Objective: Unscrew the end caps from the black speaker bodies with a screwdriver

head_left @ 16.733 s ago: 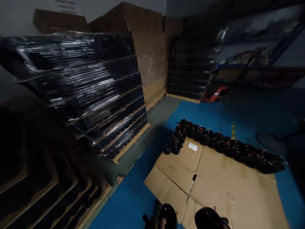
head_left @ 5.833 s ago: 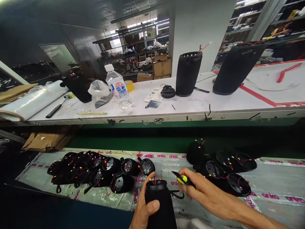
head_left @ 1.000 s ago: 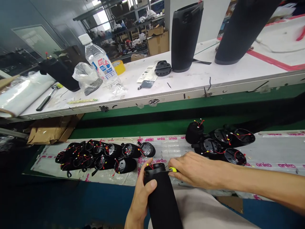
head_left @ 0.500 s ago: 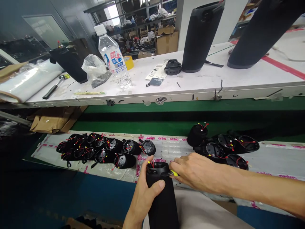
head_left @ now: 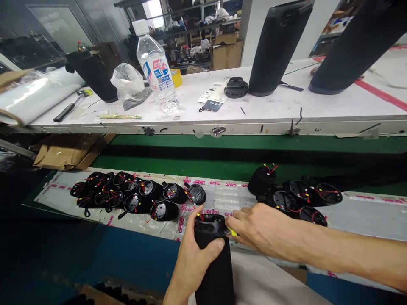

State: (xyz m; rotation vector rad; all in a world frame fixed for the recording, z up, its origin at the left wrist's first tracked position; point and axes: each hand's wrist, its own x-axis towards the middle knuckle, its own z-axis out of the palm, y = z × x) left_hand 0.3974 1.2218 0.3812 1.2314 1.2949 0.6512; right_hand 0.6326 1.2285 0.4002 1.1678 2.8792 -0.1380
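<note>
A black cylindrical speaker (head_left: 215,267) stands upright in front of me, its open top showing a dark inner rim and short red and yellow wires. Around its left side wraps my left hand (head_left: 197,258), thumb pressed on the front just below the rim. My right hand (head_left: 251,224) is closed on a small yellow tool (head_left: 232,231) at the rim's right edge. The tool's tip meets the edge between fabric and rim; most of it is hidden by the fingers, so its exact kind is unclear.
Several open speakers with loose wires (head_left: 133,190) lie on the left of the plastic-covered bench; more (head_left: 299,195) lie at right. On the shelf above are a water bottle (head_left: 159,76), a hammer (head_left: 73,106), yellow tape (head_left: 176,78) and taller speakers (head_left: 276,46).
The view has shifted slightly. My left thumb has moved a little right and up along the speaker, while the yellow tool stays at the right of the rim.
</note>
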